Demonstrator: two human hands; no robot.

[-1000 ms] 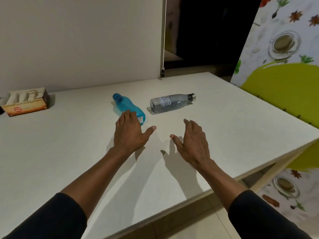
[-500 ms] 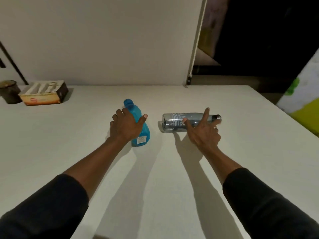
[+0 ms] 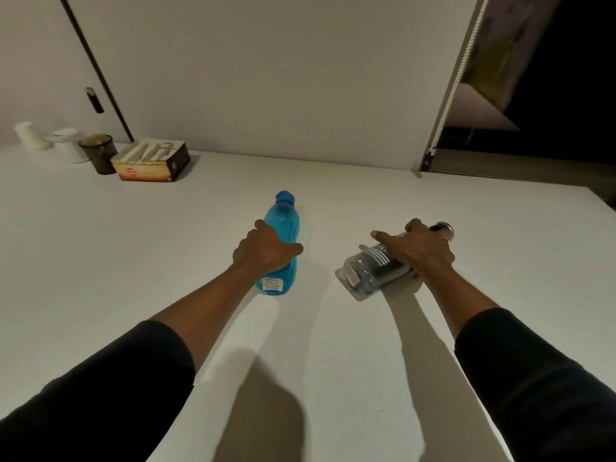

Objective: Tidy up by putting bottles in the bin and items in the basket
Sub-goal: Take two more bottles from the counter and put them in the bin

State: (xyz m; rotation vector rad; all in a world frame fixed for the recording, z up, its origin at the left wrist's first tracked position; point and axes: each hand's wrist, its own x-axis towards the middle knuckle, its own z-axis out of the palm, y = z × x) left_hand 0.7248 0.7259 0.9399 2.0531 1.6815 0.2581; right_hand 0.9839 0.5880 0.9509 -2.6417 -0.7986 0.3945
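Two capped bottles on the white worktop [image 3: 133, 261].
Blue plastic bottle [image 3: 283, 221] lies cap away; clear grey bottle [image 3: 366, 271], silver-capped, base perhaps raised.

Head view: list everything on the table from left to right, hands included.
White paper cup → white container → dark brown cup → printed cardboard box → blue bottle, gripped by the left hand → clear grey bottle, gripped by the right hand.

Likely home room: white table [image 3: 100, 261], tissue box [image 3: 151, 161], cups [image 3: 31, 136] by plain wall [image 3: 283, 68], bead-chain blind cord [image 3: 454, 78].
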